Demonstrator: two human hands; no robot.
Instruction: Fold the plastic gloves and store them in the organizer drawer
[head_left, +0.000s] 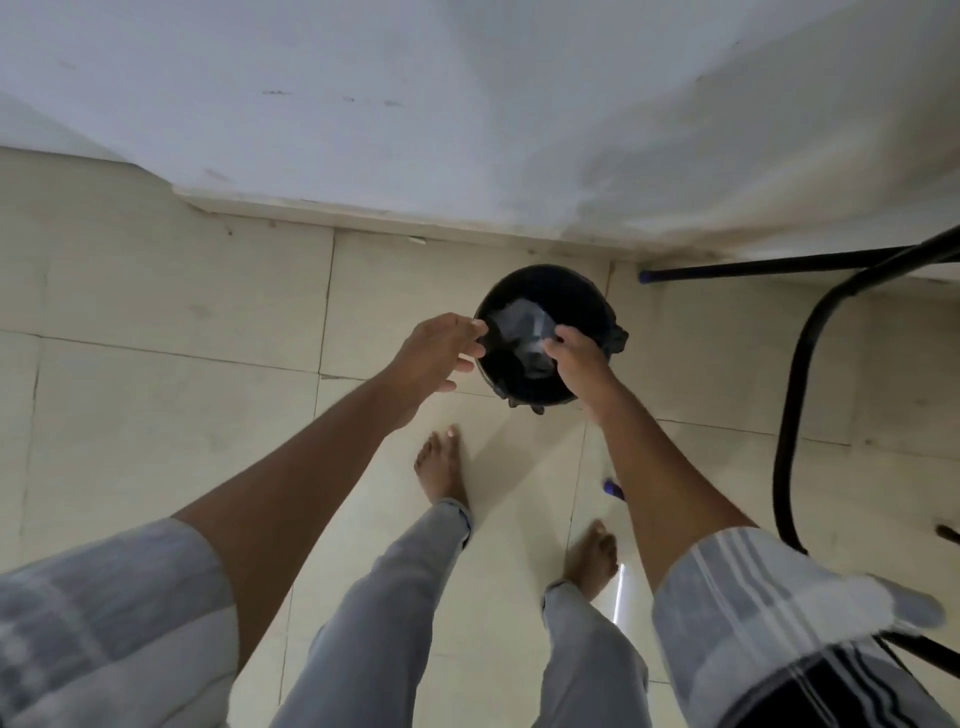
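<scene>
A clear plastic glove (522, 325) is stretched between my two hands, right over the open mouth of a black round bin (571, 296) that stands on the floor by the wall. My left hand (441, 348) pinches the glove's left edge with the fingertips. My right hand (579, 358) grips its right edge above the bin's near rim. The glove is thin and see-through, so its outline is hard to trace. No organizer drawer is in view.
The bin stands on pale floor tiles (171, 312) against a white wall (467, 104). Black metal chair legs (795, 395) stand to the right of the bin. My bare feet (441, 462) are on the tiles just behind the bin.
</scene>
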